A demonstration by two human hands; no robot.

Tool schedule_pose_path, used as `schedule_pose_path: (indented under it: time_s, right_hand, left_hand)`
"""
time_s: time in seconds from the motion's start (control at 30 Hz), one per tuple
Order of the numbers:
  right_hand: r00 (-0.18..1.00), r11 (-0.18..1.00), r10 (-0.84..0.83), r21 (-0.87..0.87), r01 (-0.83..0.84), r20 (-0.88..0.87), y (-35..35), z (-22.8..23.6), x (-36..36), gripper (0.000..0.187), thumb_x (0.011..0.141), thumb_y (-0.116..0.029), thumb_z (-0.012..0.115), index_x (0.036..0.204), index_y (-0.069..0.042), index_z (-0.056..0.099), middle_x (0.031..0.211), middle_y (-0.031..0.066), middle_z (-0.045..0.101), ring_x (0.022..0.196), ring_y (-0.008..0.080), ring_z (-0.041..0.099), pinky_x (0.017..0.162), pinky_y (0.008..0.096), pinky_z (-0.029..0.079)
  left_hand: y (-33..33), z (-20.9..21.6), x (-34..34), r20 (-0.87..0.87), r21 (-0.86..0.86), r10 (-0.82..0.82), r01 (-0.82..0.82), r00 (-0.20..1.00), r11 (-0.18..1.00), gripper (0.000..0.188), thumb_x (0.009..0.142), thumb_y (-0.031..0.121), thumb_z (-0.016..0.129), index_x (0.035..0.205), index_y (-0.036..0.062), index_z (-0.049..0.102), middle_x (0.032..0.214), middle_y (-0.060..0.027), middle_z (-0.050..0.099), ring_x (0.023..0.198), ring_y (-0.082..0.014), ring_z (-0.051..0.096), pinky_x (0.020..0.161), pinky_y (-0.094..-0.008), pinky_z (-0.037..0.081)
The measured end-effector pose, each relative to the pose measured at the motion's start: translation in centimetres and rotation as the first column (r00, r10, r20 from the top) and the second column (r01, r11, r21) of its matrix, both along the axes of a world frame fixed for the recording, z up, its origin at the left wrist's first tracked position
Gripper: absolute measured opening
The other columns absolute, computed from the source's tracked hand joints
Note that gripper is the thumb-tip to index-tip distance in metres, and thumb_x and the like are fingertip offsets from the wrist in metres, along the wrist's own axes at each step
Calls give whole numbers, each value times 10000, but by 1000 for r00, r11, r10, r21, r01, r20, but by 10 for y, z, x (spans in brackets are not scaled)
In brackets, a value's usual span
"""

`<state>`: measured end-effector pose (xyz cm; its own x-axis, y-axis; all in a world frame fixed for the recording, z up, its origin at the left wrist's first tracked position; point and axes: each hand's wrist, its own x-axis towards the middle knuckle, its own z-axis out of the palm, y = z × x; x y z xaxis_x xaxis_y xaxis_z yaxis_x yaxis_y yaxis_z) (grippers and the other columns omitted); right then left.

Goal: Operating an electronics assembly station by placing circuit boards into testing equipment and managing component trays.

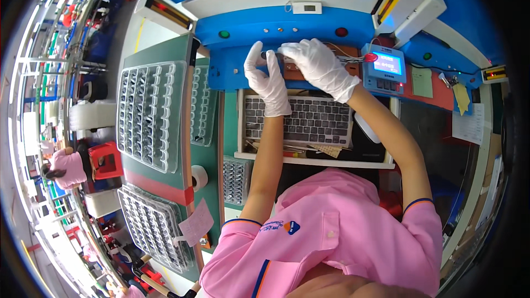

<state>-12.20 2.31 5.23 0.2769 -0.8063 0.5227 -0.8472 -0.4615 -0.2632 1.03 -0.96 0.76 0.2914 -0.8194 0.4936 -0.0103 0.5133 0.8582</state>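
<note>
Head view put our pink shirt nearest, then the open drawer with its keyboard and, toward the right end, a mouse. Beyond, we had both gloved hands over the blue bench. Our left hand held its thumb and forefinger apart, with nothing we could make out between them. Our right hand bunched its fingers, tips pointing left toward the other hand; whether they pinched anything small, we could not tell. The brown block lay near the bench's front edge, its long axis running left to right. It sat under the right hand, partly hidden by it, and rightward of the left fingertips, so our right hand was the nearer. Past the block's right end stood the screen box. Well to the left, clear trays lay on a green table; farther off, we saw a co-worker.
</note>
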Motion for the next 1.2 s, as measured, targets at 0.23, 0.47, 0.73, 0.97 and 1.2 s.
schedule_pose_path:
  time_s: [0.23, 0.47, 0.73, 0.97, 1.2]
  right_hand:
    - [945, 976, -42, -189, 108, 325, 38, 32, -33, 311, 885, 8, 668, 1185, -74, 649, 1141, 76, 689, 963, 238, 653, 844, 341, 518]
    - [859, 952, -236, -69, 298, 454, 101, 35, -66, 315, 866, 66, 673, 1155, -60, 677, 1160, 75, 686, 1017, 219, 658, 882, 305, 535]
    - [832, 947, -282, 0, 321, 477, 104, 14, -74, 324, 894, 53, 656, 1189, -78, 669, 1203, 59, 670, 1079, 179, 630, 890, 272, 511]
    - [606, 973, -226, 147, 178, 762, 76, 11, -50, 278, 933, 23, 623, 1189, -78, 664, 1136, 21, 661, 961, 73, 598, 774, 219, 482]
    - [858, 998, -24, 57, -6, 514, 61, 28, -39, 294, 896, 31, 651, 1175, -62, 647, 1156, 88, 665, 1056, 226, 648, 892, 308, 514]
  left_hand:
    - [12, 5, -13, 527, -303, 124, 49, 841, 952, 340, 730, 73, 832, 1038, 130, 698, 1237, -49, 603, 1216, -292, 465, 997, -407, 397]
    - [12, 5, -11, 558, -166, 88, 7, 825, 986, 335, 742, 47, 814, 1048, 106, 693, 1427, -143, 501, 1400, -338, 297, 1110, -444, 315]
    - [15, 9, -20, 520, -76, 23, 19, 854, 997, 406, 758, -18, 738, 1123, 148, 681, 1439, -106, 489, 1373, -364, 319, 1132, -467, 281]
    - [10, 7, -23, 554, -143, 48, 38, 831, 989, 385, 763, -58, 704, 1073, 170, 712, 1432, -73, 501, 1361, -332, 344, 1140, -462, 273]
    - [12, 16, -22, 572, -226, 96, 44, 815, 973, 353, 782, -49, 702, 1064, 162, 714, 1408, -64, 521, 1328, -343, 362, 1109, -448, 296]
